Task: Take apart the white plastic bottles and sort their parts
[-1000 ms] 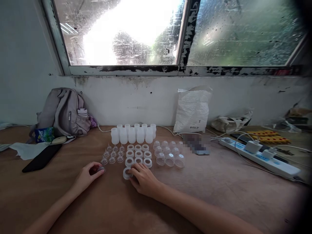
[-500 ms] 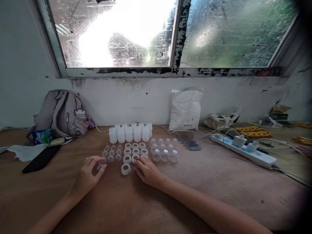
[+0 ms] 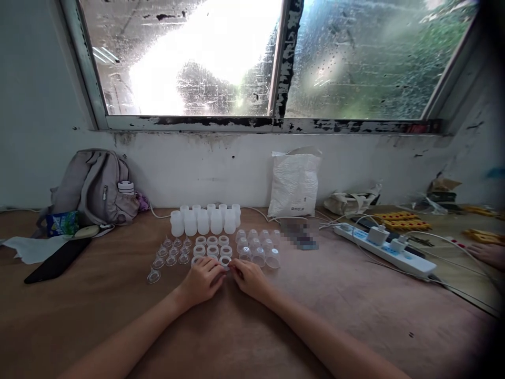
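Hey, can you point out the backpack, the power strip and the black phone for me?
backpack (image 3: 93, 185): head view, front
power strip (image 3: 414, 263): head view, top face
black phone (image 3: 58, 261): head view, middle

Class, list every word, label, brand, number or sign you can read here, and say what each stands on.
No text is readable.
White bag: print near the bottom, too small.
Packet: markings, too blurred.
Power strip: blue marks, too small.
Clear cup: pale spot, too small to tell.
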Tool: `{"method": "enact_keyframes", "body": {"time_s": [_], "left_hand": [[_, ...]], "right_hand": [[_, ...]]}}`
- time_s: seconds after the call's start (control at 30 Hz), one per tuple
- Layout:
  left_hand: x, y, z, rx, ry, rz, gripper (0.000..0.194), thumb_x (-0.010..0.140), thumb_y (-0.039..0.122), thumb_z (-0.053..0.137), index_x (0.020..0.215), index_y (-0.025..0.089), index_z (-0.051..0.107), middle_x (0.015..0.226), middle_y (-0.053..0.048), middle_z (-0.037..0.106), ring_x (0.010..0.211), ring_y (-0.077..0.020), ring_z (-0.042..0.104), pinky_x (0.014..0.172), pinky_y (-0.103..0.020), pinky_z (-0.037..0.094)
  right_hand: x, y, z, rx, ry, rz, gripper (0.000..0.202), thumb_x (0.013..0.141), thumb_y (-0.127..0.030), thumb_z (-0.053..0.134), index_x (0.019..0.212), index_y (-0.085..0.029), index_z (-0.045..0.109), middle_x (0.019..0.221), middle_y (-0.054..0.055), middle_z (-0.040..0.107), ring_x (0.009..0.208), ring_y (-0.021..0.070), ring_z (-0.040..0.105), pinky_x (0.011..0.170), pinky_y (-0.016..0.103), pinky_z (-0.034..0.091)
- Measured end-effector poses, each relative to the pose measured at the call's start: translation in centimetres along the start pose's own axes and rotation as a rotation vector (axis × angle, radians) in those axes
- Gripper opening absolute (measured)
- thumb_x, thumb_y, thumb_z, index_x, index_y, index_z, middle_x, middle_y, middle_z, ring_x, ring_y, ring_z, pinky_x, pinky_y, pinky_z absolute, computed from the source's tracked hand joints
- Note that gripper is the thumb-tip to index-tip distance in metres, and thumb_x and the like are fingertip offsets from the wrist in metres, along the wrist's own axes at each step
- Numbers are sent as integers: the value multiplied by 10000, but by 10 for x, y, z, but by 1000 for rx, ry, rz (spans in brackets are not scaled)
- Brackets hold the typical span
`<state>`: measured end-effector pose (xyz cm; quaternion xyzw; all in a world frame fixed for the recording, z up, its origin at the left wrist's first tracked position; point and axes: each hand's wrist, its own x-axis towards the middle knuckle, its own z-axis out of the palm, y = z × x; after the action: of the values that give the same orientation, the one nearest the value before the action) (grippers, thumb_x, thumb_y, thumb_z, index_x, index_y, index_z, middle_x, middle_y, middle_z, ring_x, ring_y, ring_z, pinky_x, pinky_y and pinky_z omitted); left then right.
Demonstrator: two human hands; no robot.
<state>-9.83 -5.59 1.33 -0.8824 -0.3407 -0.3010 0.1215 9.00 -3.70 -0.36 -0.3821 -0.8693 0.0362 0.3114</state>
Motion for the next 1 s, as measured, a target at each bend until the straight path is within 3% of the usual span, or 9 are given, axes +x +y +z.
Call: {"method": "enact_keyframes", "body": {"time_s": [0.3,0.63,0.87,1.0], "left_hand": [[-9,-13,-13,-81,54,-153,145,818,221,427,862,189,562,836,-39,595,822,-170,531,771,-324,426],[-10,-50,-23,182,-55,-161,223,831,110,374,922,179,565,860,-53,601,832,-192,523,745,-327,398],[-11,-78,-51,243,-59,-300,199,833,198,386,891,196,577,824,-46,626,762,-194,546,691,-309,385],[-14,-87,-61,253,-121,-383,208,829,302,405,842,206,589,788,-41,631,744,-207,549,663,-308,377]], "right_hand": [[0,-3,-1,31,-15,49,192,788,-148,415,933,-180,538,783,38,616,691,144,577,621,226,406],[-1,-5,-2,15,-38,34,242,785,-143,410,1014,-166,486,769,37,592,689,144,557,627,233,411],[-1,-5,-3,17,-39,32,247,787,-141,407,1022,-163,481,781,36,589,693,139,549,629,229,411],[-2,-4,-1,19,-36,51,260,781,-144,414,1030,-164,487,778,37,592,690,142,550,630,233,414]]}}
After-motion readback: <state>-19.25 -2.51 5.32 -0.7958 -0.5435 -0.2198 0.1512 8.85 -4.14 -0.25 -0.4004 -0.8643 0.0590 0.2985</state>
